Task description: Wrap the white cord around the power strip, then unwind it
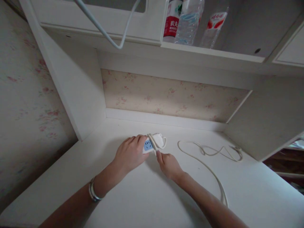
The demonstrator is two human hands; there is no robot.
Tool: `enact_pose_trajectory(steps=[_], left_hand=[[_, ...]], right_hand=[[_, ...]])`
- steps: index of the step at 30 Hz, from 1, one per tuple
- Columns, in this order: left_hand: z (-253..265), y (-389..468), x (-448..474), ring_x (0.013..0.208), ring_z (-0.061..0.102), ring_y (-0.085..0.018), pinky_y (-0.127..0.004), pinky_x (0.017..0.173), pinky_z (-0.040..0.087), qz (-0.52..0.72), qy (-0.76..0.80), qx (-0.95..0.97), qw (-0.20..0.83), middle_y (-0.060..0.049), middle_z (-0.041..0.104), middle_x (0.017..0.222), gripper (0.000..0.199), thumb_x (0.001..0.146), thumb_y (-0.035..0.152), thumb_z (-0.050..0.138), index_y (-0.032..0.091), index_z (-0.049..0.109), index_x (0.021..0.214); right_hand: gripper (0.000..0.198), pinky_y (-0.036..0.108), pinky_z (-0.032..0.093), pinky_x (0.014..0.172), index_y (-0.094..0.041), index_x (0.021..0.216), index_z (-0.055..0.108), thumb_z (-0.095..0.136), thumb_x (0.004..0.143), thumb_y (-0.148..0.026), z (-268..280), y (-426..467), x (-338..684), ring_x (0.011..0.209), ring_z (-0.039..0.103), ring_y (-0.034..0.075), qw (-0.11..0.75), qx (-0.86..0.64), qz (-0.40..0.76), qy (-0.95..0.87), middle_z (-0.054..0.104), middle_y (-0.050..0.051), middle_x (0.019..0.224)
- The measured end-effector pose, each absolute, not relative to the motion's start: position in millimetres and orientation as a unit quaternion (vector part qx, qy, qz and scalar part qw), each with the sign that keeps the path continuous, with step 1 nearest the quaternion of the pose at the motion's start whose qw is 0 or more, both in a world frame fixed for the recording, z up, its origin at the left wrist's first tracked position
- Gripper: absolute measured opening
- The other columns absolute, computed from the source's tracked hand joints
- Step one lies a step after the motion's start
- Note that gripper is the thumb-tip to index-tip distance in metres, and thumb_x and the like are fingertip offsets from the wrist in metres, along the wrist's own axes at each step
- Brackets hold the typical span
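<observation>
A white power strip (148, 146) with a blue socket face is held a little above the desktop, tilted up to the right. My left hand (131, 150) wraps round its left end, palm down. Loops of the off-white power cord (153, 141) go round the strip's middle and its right end. Beneath the strip, my right hand (169, 164) pinches the cord close to the wound part. The rest of the cord (209, 166) lies in loose curves on the desk to the right, its far end bunched near the right side panel.
The white desktop (114, 202) runs back to a wallpapered wall (152, 91). Overhead, a shelf (213, 54) holds several plastic bottles (187, 23). A pale cable (104, 31) hangs from above at upper left. Side panels (76, 82) flank the desk.
</observation>
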State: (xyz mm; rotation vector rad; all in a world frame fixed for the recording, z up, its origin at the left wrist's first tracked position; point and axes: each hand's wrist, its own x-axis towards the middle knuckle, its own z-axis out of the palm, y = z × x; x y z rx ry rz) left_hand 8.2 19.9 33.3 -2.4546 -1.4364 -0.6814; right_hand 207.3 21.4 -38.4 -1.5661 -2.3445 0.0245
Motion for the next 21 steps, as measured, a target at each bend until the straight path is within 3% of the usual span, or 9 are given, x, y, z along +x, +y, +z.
enact_pose_trajectory(steps=[4, 9, 16, 21], left_hand=[[13, 38, 16, 0.084, 0.060, -0.025, -0.037, 0.074, 0.046, -0.183, -0.519, -0.825, 0.131, -0.006, 0.062, 0.091, 0.026, 0.076, 0.019, 0.055, 0.018, 0.051, 0.101], [-3, 36, 32, 0.084, 0.061, -0.023, -0.035, 0.074, 0.046, -0.154, -0.531, -0.827, 0.101, -0.007, 0.062, 0.093, 0.023, 0.079, 0.018, 0.054, 0.019, 0.050, 0.102], [-1, 18, 41, 0.089, 0.061, -0.023, -0.035, 0.082, 0.046, -0.092, -0.430, -0.898, 0.019, -0.007, 0.064, 0.098, 0.027, 0.075, 0.023, 0.059, 0.018, 0.054, 0.101], [14, -8, 39, 0.085, 0.063, -0.024, -0.035, 0.078, 0.047, -0.101, -0.318, -0.942, -0.032, -0.004, 0.066, 0.093, 0.035, 0.068, 0.028, 0.064, 0.021, 0.054, 0.100]], right_hand=[[0.045, 0.025, 0.035, 0.054, -0.017, 0.082, 0.060, 0.024, 0.098, -0.040, -24, -1, 205, 0.056, 0.063, 0.017, 0.058, -0.523, -0.094, -0.845, 0.069, 0.008, 0.071], [0.045, 0.027, 0.029, 0.053, -0.014, 0.072, 0.061, 0.031, 0.097, -0.036, -2, -4, 208, 0.052, 0.060, 0.016, 0.030, -0.413, -0.170, -0.894, 0.067, 0.010, 0.064], [0.048, 0.030, 0.025, 0.059, -0.016, 0.060, 0.059, 0.035, 0.096, -0.036, 35, 22, 222, 0.047, 0.050, 0.012, 0.120, -0.329, -0.250, -0.903, 0.061, 0.005, 0.051], [0.053, 0.031, 0.025, 0.064, -0.016, 0.054, 0.058, 0.030, 0.097, -0.034, 51, 44, 236, 0.047, 0.044, 0.011, 0.214, -0.389, -0.230, -0.866, 0.056, 0.004, 0.048]])
